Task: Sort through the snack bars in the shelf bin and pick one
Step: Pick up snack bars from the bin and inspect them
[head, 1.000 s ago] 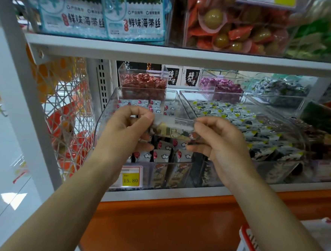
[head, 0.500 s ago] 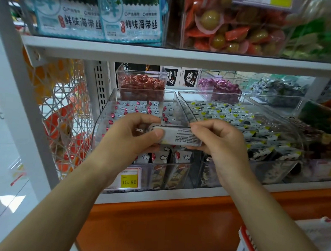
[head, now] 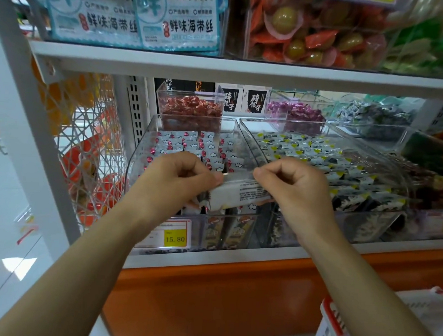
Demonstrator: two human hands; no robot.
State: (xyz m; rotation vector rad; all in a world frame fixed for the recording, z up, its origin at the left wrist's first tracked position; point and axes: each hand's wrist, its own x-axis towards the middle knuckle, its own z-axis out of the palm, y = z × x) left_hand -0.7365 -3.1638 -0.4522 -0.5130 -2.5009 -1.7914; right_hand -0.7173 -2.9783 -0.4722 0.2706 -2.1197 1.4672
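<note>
— What's closest to the camera?

— Two bare forearms reaching up and forward. Low on the right, a white-and-red shopping basket (head: pixel 331 330) sits in front of the orange base panel (head: pixel 206 298) under the shelf.

— And the hands?

— Both are pinching one snack bar (head: pixel 239 194). The left hand (head: pixel 172 180) grips its left end between thumb and curled fingers, the right hand (head: pixel 295 186) nips its upper right edge the same way. The bar is white, with small printed text facing the camera, tilted so its right end is higher.

— Where is the bar, exactly?

— Held over the front part of the clear shelf bin (head: pixel 137 162) on the left, just above the bars standing inside. That bin holds rows of white wrappers with red dots and cloud marks; a yellow price tag (head: pixel 174 239) reading 15.80 is on its front.

— What lies beyond?

— Just beside it on the right, a second clear bin (head: pixel 383 163) with wrappers marked in yellow. Behind are smaller clear boxes – one of red candies (head: pixel 190 110), one of purple candies (head: pixel 295 112). On the upper shelf (head: pixel 248 70) stand pale blue seaweed packs (head: pixel 136 22) and a box of orange and pink pouches showing green fruit (head: pixel 316 35)
</note>
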